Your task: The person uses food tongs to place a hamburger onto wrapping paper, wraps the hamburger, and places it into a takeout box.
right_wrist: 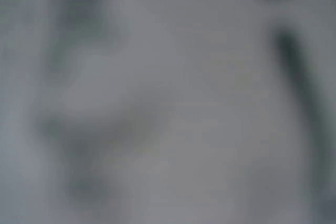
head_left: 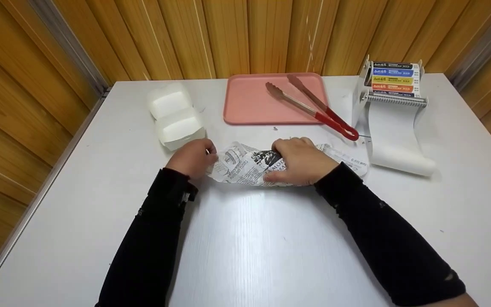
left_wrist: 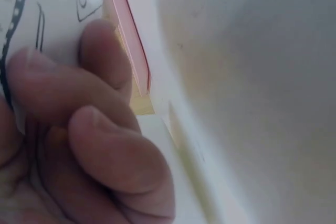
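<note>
A bundle wrapped in white paper with black newspaper-style print (head_left: 245, 168) lies across the table in the head view. My left hand (head_left: 192, 158) pinches its left end between curled fingers and thumb. Up close in the left wrist view, the curled fingers (left_wrist: 123, 150) press the printed paper (left_wrist: 52, 3). My right hand (head_left: 303, 162) grips the bundle from above, right of its middle, thumb on the near side and fingers over the far side. What the paper encloses is hidden. Blurred paper (right_wrist: 184, 103) fills the right wrist view.
An opened white clamshell box (head_left: 177, 113) stands beyond the left hand. Behind the bundle, red-handled tongs (head_left: 333, 117) rest partly on a pink tray (head_left: 252, 100). At right stands a label dispenser (head_left: 394, 81) with a white strip (head_left: 394, 136) hanging onto the white table (head_left: 245, 251).
</note>
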A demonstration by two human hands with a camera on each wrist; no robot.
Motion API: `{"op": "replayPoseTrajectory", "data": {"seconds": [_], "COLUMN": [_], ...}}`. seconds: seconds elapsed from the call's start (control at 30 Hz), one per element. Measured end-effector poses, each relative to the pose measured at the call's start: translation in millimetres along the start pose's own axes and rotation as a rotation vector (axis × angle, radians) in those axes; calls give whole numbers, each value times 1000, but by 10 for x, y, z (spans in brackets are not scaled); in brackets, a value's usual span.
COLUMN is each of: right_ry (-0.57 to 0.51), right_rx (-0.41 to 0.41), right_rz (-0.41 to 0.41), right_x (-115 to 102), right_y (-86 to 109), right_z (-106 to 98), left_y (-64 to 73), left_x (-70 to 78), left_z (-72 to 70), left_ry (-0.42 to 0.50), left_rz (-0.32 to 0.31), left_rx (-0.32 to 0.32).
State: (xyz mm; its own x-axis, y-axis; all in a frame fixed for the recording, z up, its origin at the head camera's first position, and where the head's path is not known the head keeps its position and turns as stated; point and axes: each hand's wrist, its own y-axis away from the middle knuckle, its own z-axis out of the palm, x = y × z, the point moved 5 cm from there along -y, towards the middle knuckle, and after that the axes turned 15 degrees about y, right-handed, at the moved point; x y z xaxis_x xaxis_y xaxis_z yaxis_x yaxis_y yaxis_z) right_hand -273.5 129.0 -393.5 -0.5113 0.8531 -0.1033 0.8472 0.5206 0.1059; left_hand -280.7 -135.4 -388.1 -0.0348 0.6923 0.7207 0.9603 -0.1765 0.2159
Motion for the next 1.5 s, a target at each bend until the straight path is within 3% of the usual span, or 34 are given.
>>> {"op": "replayPoseTrajectory", "data": {"seconds": [0.2, 0.43, 0.67, 0.8, 0.9, 1.27, 1.5], "right_ry": [54, 88, 76, 95, 99, 42, 43], "right_rx": [139, 167, 305, 341, 310, 28, -21], "right_rz": [-65, -68, -76, -95, -106, -129, -106], "right_x": [-33, -74, -147, -176, -181, -151, -172], "right_y": [5, 3, 17, 27, 41, 57, 43], "right_z": [-25, -36, -108, -122, -117, 6, 4], "left_y": [-4, -3, -18, -28, -35, -43, -38], "left_x": [-8, -30, -52, -46, -39, -1, -19], "left_z": [-18, -42, -70, -75, -74, -97, -132], "left_ry": [19, 36, 62, 88, 96, 168, 179], "left_rz": [-11, -10, -9, 4, 14, 33, 36], "left_rx": [11, 11, 40, 48, 53, 100, 96]}}
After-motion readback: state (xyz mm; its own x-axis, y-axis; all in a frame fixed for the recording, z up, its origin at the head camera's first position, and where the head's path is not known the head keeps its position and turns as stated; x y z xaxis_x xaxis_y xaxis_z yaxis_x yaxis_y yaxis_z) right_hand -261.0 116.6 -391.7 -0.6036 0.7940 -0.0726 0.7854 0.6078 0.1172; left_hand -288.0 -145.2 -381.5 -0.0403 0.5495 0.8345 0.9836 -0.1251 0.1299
